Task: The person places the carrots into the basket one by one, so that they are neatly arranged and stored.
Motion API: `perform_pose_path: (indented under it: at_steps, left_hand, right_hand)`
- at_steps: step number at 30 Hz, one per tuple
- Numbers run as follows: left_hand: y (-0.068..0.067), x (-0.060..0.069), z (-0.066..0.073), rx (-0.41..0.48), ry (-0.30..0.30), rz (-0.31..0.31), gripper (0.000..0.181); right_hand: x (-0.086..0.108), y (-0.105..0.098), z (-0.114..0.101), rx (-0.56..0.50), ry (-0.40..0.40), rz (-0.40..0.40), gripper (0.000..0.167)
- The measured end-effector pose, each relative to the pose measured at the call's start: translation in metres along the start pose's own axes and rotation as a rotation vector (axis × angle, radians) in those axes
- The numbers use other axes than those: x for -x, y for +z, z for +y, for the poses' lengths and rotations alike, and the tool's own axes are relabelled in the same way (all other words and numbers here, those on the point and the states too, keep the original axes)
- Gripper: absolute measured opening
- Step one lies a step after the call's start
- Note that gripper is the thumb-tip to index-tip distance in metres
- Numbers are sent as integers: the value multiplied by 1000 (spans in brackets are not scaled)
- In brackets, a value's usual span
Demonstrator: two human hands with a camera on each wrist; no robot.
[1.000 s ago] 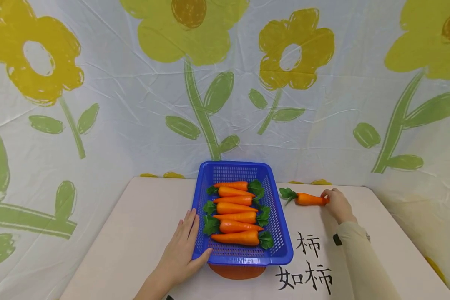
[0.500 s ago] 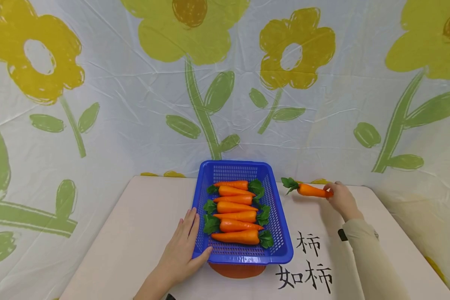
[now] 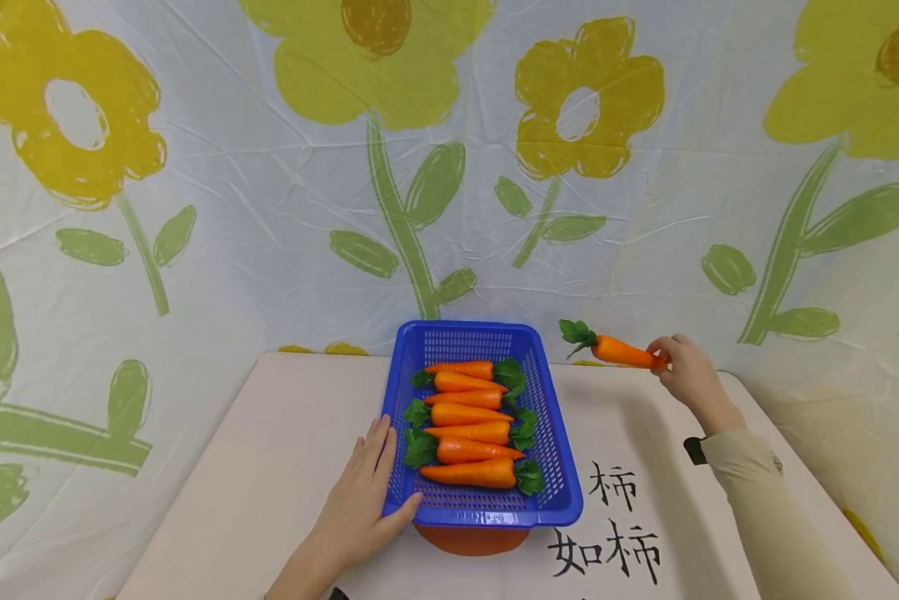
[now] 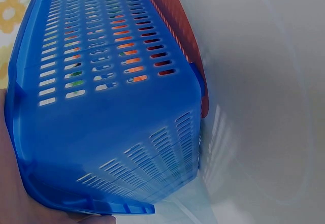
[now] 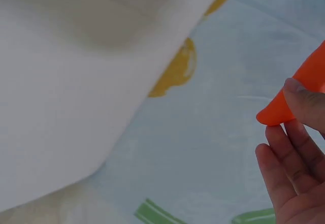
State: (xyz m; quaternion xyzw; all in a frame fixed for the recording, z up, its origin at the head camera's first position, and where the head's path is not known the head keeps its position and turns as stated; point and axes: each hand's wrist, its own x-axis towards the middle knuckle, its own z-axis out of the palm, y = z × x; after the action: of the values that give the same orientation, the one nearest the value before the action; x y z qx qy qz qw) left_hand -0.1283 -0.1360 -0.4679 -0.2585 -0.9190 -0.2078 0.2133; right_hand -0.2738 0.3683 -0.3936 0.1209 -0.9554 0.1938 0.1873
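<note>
My right hand (image 3: 689, 375) pinches an orange carrot (image 3: 623, 351) by its narrow tip, holding it in the air above the table's far right part. Its green leaves (image 3: 578, 334) point left toward the basket. The right wrist view shows the thumb and fingertips on the carrot tip (image 5: 282, 107). A blue plastic basket (image 3: 486, 518) stands mid-table with several carrots (image 3: 470, 414) lying crosswise in a column. Against the basket's left rim rests my left hand (image 3: 359, 492), fingers straight and thumb at the near corner. The left wrist view shows the slotted basket wall (image 4: 117, 127).
Under the near end of the basket shows a reddish-orange round patch (image 3: 471, 540). Black written characters (image 3: 614, 517) mark the pale tabletop (image 3: 284, 433) to its right. A flower-patterned cloth (image 3: 269, 250) hangs behind the table and at its sides.
My right hand has lifted the carrot off the table, raising it upward and slightly to the right. The left hand and the basket have stayed in place.
</note>
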Motion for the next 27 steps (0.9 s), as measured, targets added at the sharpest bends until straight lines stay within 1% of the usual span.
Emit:
perform_pose_path:
  at_steps: [4, 9, 13, 18, 22, 27]
  left_hand:
    - [1, 0, -1, -6, 12, 18, 89]
    - [1, 1, 0, -6, 6, 3, 89]
    - [0, 0, 0, -2, -3, -9, 89]
    - [1, 1, 0, -6, 4, 3, 88]
    - [2, 1, -1, -6, 11, 14, 88]
    - [2, 1, -1, -9, 12, 16, 88]
  right_hand:
    - [-4, -9, -17, -17, -41, 34, 26]
    - [-6, -17, -39, -43, -86, 70, 25]
    - [-7, -23, -60, -44, -115, 88, 26]
    - [-8, -26, -84, -46, -183, 118, 28]
    - [-8, -27, -103, -52, -226, 113, 28]
    - [-7, -28, -127, -62, -275, 73, 27]
